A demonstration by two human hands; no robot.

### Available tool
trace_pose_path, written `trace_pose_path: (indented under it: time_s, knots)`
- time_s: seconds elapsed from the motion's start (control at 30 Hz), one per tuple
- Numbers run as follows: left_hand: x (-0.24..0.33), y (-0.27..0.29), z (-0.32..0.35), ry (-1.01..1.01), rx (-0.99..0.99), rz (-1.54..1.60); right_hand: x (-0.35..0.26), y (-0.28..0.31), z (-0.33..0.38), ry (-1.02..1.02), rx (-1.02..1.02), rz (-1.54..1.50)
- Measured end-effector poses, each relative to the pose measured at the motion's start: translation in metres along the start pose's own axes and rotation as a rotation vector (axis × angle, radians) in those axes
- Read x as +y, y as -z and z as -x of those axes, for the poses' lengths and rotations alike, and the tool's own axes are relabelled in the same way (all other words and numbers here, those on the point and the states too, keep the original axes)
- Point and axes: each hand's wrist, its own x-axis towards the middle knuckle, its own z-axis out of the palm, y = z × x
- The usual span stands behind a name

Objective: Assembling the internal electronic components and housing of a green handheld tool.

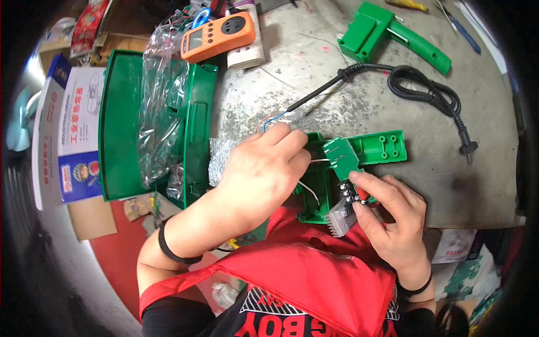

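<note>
Down at the near edge of the grey counter (393, 112), both hands busy over an opened green tool housing (370, 149). Left hand (264, 168) lying across the housing's left part, fingers curled down, fingertips pressed at thin blue and white wires (275, 119) just beyond it; whether anything is truly pinched there, impossible to tell. Right hand (393, 219) closed on a small switch part (351, 194) with red and dark bits, thumb and forefinger pinching it right at the housing's near end, a grey finned metal piece (341, 218) touching just below. Black power cord (426, 87) running from the wires out toward the right edge, coiled once, plug (469, 149) lying near that edge. Toward the far edge, the matching green housing half (387, 33), well apart from the hands. At the far left corner, an orange meter (218, 36) resting on a white power strip (250, 53). Off the left edge, an open green case (120, 123) with crumpled clear plastic bag (160, 106) draped over it, a white and blue box (73, 135) beside that. Black bands on both wrists, red apron below.
</note>
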Motion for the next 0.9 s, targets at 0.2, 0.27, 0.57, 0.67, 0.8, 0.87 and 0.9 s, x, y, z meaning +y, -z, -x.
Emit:
trace_pose_path:
  time_s: [0.2, 0.27, 0.57, 0.67, 0.8, 0.87, 0.9]
  knots:
    - [-0.021, 0.0, 0.003, -0.164, 0.035, 0.071, -0.028, -0.016, 0.01, -0.431, 0.113, -0.369]
    - [-0.022, -0.004, 0.007, -0.192, 0.066, 0.091, -0.031, -0.012, 0.01, -0.449, 0.073, -0.37]
    - [-0.013, -0.024, 0.02, -0.04, 0.233, 0.202, -0.045, -0.02, 0.005, -0.536, 0.006, -0.495]
    - [-0.008, -0.025, 0.024, 0.012, 0.288, 0.132, -0.048, -0.025, 0.004, -0.513, -0.014, -0.49]
    - [-0.009, -0.018, 0.033, 0.044, 0.274, 0.163, -0.048, -0.025, 0.002, -0.517, -0.026, -0.489]
    - [-0.011, -0.022, 0.041, -0.032, 0.307, 0.193, -0.048, -0.025, 0.001, -0.545, -0.025, -0.498]
    - [-0.01, -0.026, 0.046, -0.099, 0.333, 0.219, -0.048, -0.026, 0.001, -0.551, -0.025, -0.52]
